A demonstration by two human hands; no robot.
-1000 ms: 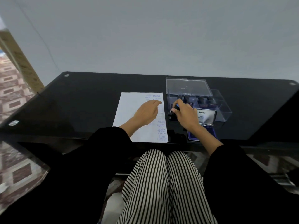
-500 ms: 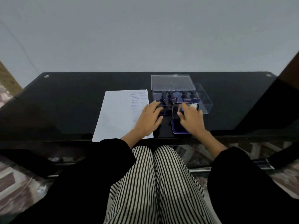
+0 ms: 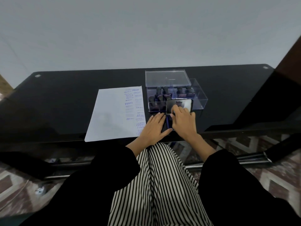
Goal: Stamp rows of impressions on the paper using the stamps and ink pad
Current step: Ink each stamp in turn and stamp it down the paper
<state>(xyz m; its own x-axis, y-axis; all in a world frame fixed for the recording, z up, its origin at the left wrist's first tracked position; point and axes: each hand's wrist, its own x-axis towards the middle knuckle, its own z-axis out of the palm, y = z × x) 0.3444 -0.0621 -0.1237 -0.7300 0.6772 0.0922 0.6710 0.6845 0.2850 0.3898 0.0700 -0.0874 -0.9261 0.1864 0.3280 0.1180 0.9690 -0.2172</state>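
Fingers (image 3: 158, 117) of the left hand (image 3: 153, 128) lie straight on the table (image 3: 65, 98) at its front edge, beside the paper (image 3: 114, 115). Those of the right hand (image 3: 183, 123) bend over the ink pad (image 3: 179, 103), and whether they grip anything cannot be told. If the pad slides or ink gets on the fingers, the printed rows (image 3: 135, 105) may smear.

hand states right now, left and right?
Left hand: open, fingers straight, flat on the table, holding nothing.
Right hand: fingers on the ink pad lid; gripping or just touching cannot be told.

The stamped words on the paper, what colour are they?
The stamped words are blue-purple; head view.
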